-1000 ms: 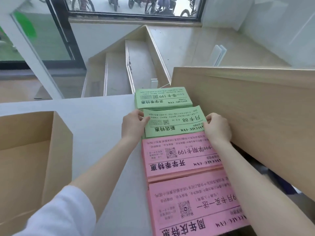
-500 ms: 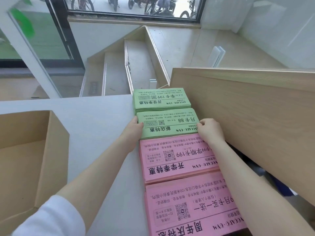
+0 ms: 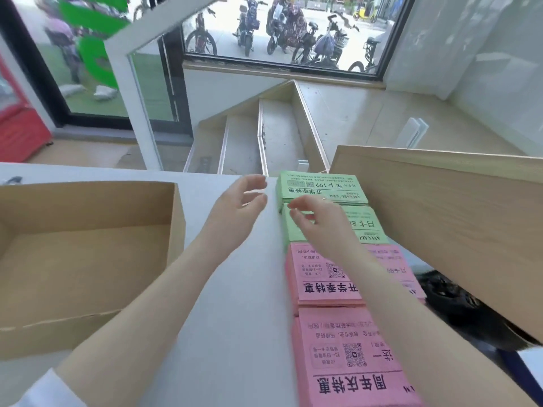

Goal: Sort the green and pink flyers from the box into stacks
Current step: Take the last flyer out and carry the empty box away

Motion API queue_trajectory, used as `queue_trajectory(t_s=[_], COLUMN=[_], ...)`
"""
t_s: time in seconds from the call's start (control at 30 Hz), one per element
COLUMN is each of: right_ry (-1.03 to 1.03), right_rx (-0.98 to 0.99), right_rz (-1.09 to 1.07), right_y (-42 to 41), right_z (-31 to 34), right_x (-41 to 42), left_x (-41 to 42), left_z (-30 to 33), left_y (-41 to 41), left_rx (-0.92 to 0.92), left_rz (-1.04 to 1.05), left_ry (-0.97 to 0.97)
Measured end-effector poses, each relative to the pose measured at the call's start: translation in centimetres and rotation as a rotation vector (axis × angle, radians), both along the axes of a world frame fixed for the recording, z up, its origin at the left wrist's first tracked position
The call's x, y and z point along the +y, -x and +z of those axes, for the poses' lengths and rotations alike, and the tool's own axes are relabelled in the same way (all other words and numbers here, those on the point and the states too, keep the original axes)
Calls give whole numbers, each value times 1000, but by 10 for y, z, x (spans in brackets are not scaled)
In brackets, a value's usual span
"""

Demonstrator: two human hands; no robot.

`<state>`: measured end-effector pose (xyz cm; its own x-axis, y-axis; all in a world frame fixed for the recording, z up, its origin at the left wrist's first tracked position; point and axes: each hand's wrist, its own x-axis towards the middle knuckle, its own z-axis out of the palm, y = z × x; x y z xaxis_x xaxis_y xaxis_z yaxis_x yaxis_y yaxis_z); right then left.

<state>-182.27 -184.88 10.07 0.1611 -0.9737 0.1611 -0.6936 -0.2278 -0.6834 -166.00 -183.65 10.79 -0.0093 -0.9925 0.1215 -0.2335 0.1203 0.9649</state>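
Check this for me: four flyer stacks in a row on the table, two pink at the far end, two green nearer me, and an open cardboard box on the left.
The colours are swapped. The head view shows the two green stacks at the far end and the two pink stacks nearer you. The rest holds: four stacks in a row on the table, open cardboard box on the left.

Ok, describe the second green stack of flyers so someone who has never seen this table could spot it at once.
On the white table, four flyer stacks run in a line beside the slanted wooden board. The second green stack is second from the far end, partly under the right hand. The far green stack lies beyond it, the pink stack nearer.
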Motion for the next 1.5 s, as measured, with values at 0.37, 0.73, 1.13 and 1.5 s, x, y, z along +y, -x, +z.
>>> queue_trajectory(t_s=[0.37,0.73,1.13,1.5], right_ry=[-463,-85,149,-101], right_rx=[-182,-144,-275,-297], right_rz=[-32,-253,-315,406], right_y=[-184,-203,-222,-370], right_z=[-40,-38,-25,-41], right_x=[33,89,144,270], left_x=[89,145,255,527], left_z=[1,-30,-34,-105], left_y=[-211,-356,-339,-374], left_rx=[-497,-503,-26,11], left_rz=[204,501,705,1270], left_ry=[85,-153,22,-109])
